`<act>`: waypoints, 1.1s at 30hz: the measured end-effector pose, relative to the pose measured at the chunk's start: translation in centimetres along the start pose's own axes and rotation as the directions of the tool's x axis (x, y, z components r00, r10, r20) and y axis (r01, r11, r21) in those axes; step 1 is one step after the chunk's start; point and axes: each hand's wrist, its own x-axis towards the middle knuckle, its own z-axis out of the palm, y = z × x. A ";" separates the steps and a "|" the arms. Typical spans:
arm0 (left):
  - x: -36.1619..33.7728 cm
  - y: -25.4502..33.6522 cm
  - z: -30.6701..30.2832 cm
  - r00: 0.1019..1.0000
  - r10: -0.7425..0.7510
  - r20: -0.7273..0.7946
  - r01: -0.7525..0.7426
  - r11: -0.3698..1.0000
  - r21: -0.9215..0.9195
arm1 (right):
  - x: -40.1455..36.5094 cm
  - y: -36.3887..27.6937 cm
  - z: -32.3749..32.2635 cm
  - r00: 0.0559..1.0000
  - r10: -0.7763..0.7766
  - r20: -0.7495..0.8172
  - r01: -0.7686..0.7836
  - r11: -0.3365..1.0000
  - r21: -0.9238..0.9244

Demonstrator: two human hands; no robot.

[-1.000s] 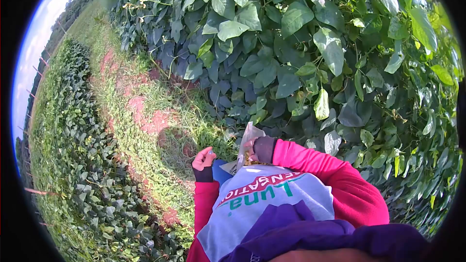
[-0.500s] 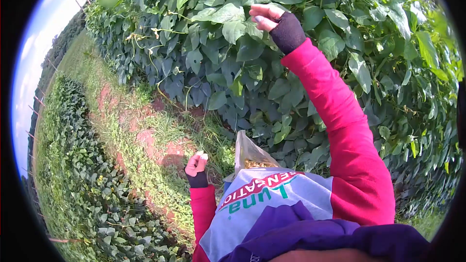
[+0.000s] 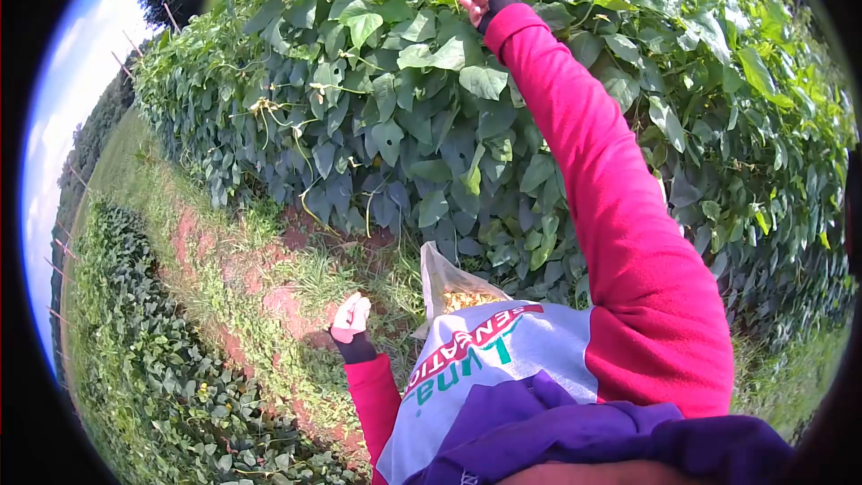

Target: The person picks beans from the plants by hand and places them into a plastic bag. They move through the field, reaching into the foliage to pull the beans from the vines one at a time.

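Note:
My right hand (image 3: pixel 475 6) is stretched up to the top of the leafy vines (image 3: pixel 386 139). Its fingers are pinched together among pale stems or buds, and what they hold is too small to make out. My left hand (image 3: pixel 350 317) is raised over the grass at my left side. Its fingers are curled closed, and the glare on them hides whatever is inside. Against the front of my body hangs an open whitish bag (image 3: pixel 435 271), holding many small yellowish pieces (image 3: pixel 469 297), perhaps flowers or buds.
A path of grass and reddish soil (image 3: pixel 285 305) runs along the vine wall. Lower green plants (image 3: pixel 171 350) grow in a row on its left, with thin stakes (image 3: pixel 123 64) beyond. Some dry stems (image 3: pixel 310 202) hang from the vines.
My right hand has moved upward and farther into the vine tops, its fingers closing. My left hand has shifted slightly left and down. The view has shifted, showing more of the bag's contents.

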 end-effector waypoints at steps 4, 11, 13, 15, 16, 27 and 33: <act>-0.3 2.3 2.1 0.999 -0.006 -0.031 0.007 1.000 0.022 | 0.6 0.8 -2.0 0.999 -0.036 0.026 0.038 0.995 -0.097; 3.7 9.9 6.5 0.998 0.053 0.044 -0.052 0.998 -0.026 | -7.6 2.4 -3.3 0.795 -0.543 0.272 0.607 0.722 -0.334; 5.4 14.2 8.8 0.983 0.162 0.090 -0.161 0.987 -0.025 | -14.3 4.6 -2.5 0.756 -0.564 0.332 0.653 0.680 -0.333; 7.6 18.4 11.4 0.930 0.331 0.159 -0.333 0.943 -0.015 | -20.3 8.6 -2.7 0.766 -0.481 0.426 0.636 0.665 -0.392; 8.9 20.4 13.0 0.901 0.386 0.198 -0.390 0.920 -0.015 | -21.6 11.4 -3.8 0.608 -0.538 0.584 0.794 0.416 -0.444; 24.8 33.5 32.5 0.754 0.423 0.504 -0.252 0.893 -0.373 | -28.3 19.9 -13.1 0.747 0.184 0.639 0.620 0.155 -0.769; 29.0 34.6 36.7 0.784 0.260 0.564 -0.137 0.958 -0.252 | -30.1 18.1 -17.4 0.868 0.114 0.484 0.449 0.236 -0.862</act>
